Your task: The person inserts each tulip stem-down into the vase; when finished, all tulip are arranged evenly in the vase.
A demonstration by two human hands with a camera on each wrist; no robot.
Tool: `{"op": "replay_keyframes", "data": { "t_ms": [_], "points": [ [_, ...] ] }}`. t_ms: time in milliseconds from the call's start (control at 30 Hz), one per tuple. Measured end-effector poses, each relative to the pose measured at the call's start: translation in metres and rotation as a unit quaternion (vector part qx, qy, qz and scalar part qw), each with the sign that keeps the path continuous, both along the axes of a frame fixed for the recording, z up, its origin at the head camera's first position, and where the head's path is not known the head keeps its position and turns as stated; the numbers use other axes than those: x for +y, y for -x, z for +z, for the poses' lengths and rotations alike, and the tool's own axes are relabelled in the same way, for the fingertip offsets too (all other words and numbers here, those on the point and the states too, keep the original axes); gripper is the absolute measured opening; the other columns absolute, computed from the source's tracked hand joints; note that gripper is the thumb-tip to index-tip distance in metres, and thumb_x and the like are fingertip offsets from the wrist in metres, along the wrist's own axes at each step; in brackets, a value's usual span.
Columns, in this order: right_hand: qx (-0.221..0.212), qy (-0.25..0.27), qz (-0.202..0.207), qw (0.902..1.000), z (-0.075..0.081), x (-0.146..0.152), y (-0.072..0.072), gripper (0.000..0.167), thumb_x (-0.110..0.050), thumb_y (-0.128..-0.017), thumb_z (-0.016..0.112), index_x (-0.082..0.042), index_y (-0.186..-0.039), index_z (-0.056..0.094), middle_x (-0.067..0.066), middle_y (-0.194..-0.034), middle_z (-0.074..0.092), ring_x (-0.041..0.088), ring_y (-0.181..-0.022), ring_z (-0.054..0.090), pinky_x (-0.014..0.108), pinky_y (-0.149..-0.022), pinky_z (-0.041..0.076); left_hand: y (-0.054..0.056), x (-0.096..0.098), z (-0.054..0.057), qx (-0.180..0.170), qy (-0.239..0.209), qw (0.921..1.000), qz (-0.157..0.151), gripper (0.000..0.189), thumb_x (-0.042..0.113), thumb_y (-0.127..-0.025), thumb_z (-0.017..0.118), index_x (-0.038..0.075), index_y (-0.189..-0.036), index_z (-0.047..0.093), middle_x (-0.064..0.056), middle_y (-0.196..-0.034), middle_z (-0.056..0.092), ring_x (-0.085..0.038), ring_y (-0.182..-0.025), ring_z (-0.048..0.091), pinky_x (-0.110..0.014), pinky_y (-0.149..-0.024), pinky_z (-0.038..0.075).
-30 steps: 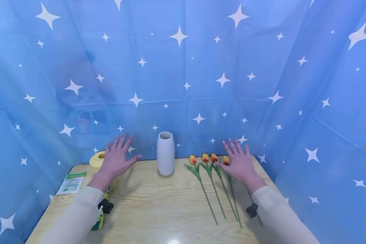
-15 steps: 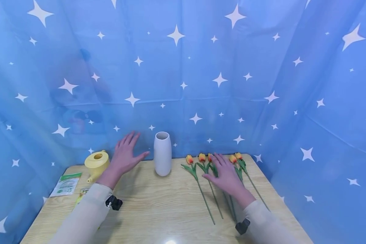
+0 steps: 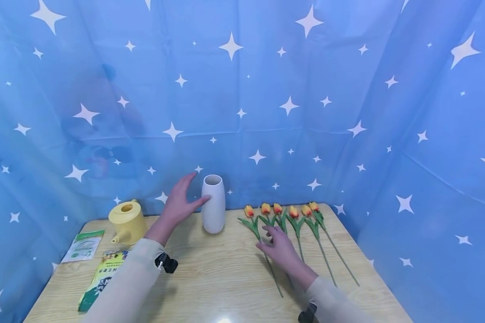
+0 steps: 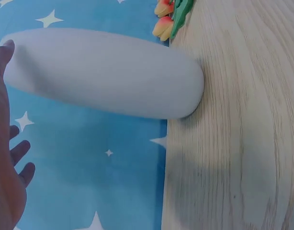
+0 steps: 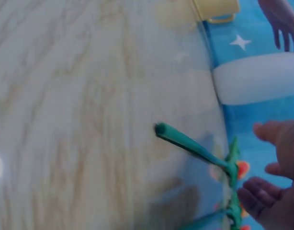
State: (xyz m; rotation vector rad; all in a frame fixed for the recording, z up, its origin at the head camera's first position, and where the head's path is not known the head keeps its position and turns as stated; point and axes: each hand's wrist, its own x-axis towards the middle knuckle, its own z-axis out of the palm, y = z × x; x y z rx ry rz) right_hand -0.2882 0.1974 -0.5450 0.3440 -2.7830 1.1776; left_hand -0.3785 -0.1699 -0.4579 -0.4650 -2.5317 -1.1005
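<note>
holding fingers apart, left hand [image 3: 176, 207] by vase [image 3: 215, 213], right hand [image 3: 283, 251] over tulips [image 3: 293, 211] reaching table's [image 3: 210, 273] far edge, perhaps spaced against tangling.

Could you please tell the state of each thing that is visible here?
White vase: upright, open at the top, no flower in it.
Six tulips: lying side by side.
Yellow watering can: upright, contents not visible.
Green-and-white packet: lying flat; sealed or not, cannot tell.
Yellow-green bag: lying down, partly hidden.
Left hand: open beside the vase; contact unclear.
Right hand: over the tulip stems, apparently holding nothing.
Curtain: hanging, lightly creased.
</note>
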Motion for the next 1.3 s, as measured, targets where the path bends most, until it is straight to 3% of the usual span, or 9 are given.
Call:
{"op": "replay_keyframes", "data": {
  "t_ms": [100, 233, 633, 900, 1300],
  "points": [
    [-0.003, -0.001, 0.001, 1.0000, -0.006, -0.004, 0.002, 0.059, -0.018, -0.099, 0.086, 0.001, -0.150, 0.062, 0.016, -0.118, 0.065, 0.021, -0.094, 0.066, 0.040, -0.076, 0.059, 0.003, 0.007, -0.002, -0.015, -0.026, 0.9995, -0.002, 0.106, 0.078, -0.093, 0.074, 0.021, -0.174, 0.034, -0.012, -0.177, 0.035, -0.040, -0.162, 0.033, -0.069, -0.125, 0.034],
    [-0.003, -0.007, -0.003, 1.0000, -0.013, -0.008, 0.005, 0.057, -0.014, -0.098, 0.086, 0.002, -0.148, 0.063, 0.009, -0.111, 0.063, 0.016, -0.090, 0.061, 0.038, -0.075, 0.056, 0.004, 0.016, -0.003, -0.025, -0.061, 0.9978, -0.006, 0.106, 0.076, -0.092, 0.076, 0.020, -0.173, 0.036, -0.013, -0.173, 0.041, -0.040, -0.158, 0.041, -0.071, -0.122, 0.037],
    [-0.018, -0.018, -0.032, 0.9992, -0.017, -0.014, 0.008, 0.046, 0.000, -0.095, 0.084, 0.006, -0.138, 0.068, 0.007, -0.102, 0.066, 0.018, -0.089, 0.061, 0.040, -0.077, 0.056, 0.006, 0.040, -0.004, -0.022, -0.163, 0.9858, -0.032, 0.084, 0.055, -0.096, 0.085, 0.013, -0.160, 0.050, -0.012, -0.155, 0.055, -0.038, -0.143, 0.054, -0.060, -0.120, 0.046],
    [-0.022, -0.010, -0.028, 0.9993, -0.013, -0.014, 0.011, 0.041, 0.004, -0.092, 0.085, 0.008, -0.131, 0.074, 0.012, -0.106, 0.074, 0.024, -0.097, 0.069, 0.048, -0.086, 0.062, 0.005, 0.046, -0.005, -0.042, -0.184, 0.9817, -0.028, 0.068, 0.042, -0.102, 0.083, 0.013, -0.154, 0.053, -0.013, -0.150, 0.058, -0.038, -0.137, 0.057, -0.061, -0.111, 0.053],
    [-0.028, -0.011, -0.018, 0.9994, -0.010, -0.011, 0.012, 0.039, 0.005, -0.091, 0.087, 0.007, -0.128, 0.077, 0.006, -0.093, 0.075, 0.018, -0.087, 0.070, 0.049, -0.087, 0.064, 0.005, 0.045, -0.006, -0.066, -0.206, 0.9757, -0.033, 0.069, 0.050, -0.100, 0.083, 0.015, -0.152, 0.053, -0.011, -0.150, 0.057, -0.039, -0.139, 0.055, -0.063, -0.114, 0.050]
  ]
}}
